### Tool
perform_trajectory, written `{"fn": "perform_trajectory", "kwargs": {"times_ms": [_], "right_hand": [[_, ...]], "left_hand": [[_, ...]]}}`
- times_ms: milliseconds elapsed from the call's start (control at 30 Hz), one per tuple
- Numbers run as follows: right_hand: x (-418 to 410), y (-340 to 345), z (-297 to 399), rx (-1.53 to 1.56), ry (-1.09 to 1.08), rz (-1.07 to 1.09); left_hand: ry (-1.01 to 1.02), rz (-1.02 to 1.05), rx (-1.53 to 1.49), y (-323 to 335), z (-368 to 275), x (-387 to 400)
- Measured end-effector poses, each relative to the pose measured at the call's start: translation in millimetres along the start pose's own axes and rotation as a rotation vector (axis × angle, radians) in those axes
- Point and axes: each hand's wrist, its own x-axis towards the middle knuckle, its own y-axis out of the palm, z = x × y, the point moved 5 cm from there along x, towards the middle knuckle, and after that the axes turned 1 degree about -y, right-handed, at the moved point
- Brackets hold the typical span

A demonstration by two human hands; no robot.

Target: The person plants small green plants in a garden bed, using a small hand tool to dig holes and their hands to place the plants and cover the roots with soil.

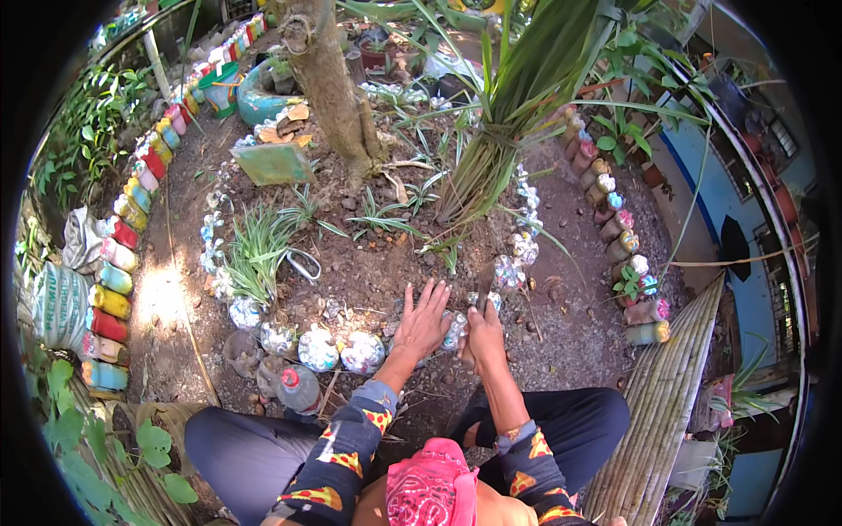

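Note:
My left hand point(423, 323) lies palm down with fingers spread on the soil at the bed's near edge, beside a stuffed plastic bottle point(454, 331). My right hand point(485, 336) is closed round the handle of a knife-like tool point(485, 286), whose dark blade points away from me among the bottles on the bed's right border. Stuffed clear bottles point(318, 350) edge the bed to the left of my left hand. Farther left stand a spider plant clump point(258, 253) and a metal loop handle point(304, 264) in the soil.
A tree trunk point(335, 98) and a tied bundle of long leaves point(500, 138) rise from the bed. A capped plastic bottle point(298, 389) stands near my left knee. Coloured bottles point(113, 302) line the left path; bamboo slats point(664, 394) lie at right.

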Motion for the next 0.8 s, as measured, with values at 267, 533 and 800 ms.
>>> {"fn": "perform_trajectory", "kwargs": {"times_ms": [267, 533, 800], "right_hand": [[23, 21, -22, 0.335, 0.174, 0.002], [15, 35, -6, 0.168, -0.036, 0.017], [-15, 29, -14, 0.418, 0.209, 0.124]], "left_hand": [[0.045, 0.067, 0.206, -6, -9, 18], [0.03, 0.03, 0.215, 5, 2, 14], [0.011, -0.111, 0.076, 2, 9, 10]]}}
